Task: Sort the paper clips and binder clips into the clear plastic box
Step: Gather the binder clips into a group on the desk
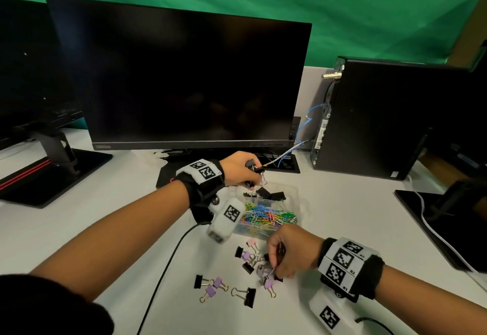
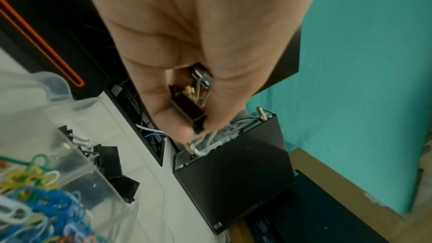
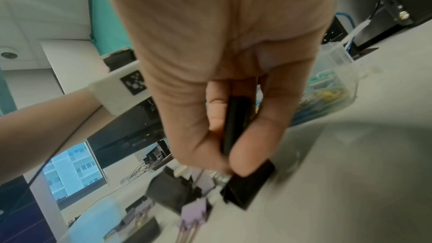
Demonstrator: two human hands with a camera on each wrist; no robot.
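Note:
My left hand (image 1: 251, 174) hovers over the far end of the clear plastic box (image 1: 299, 197) and grips a few black binder clips (image 2: 189, 110). That far compartment holds black binder clips (image 1: 272, 194). The near compartment is full of coloured paper clips (image 1: 266, 216). My right hand (image 1: 276, 269) is down at the pile on the table in front of the box. It holds a black binder clip (image 3: 236, 121) in its curled fingers, with another black clip (image 3: 247, 186) under the fingertips. Several black and purple binder clips (image 1: 210, 290) lie loose on the white table.
A large dark monitor (image 1: 179, 79) stands just behind the box, its base (image 1: 168, 176) close to my left hand. A black PC tower (image 1: 390, 121) stands at the back right. Other monitor stands (image 1: 52, 171) sit at both sides. A black cable (image 1: 168, 261) runs from my left wrist.

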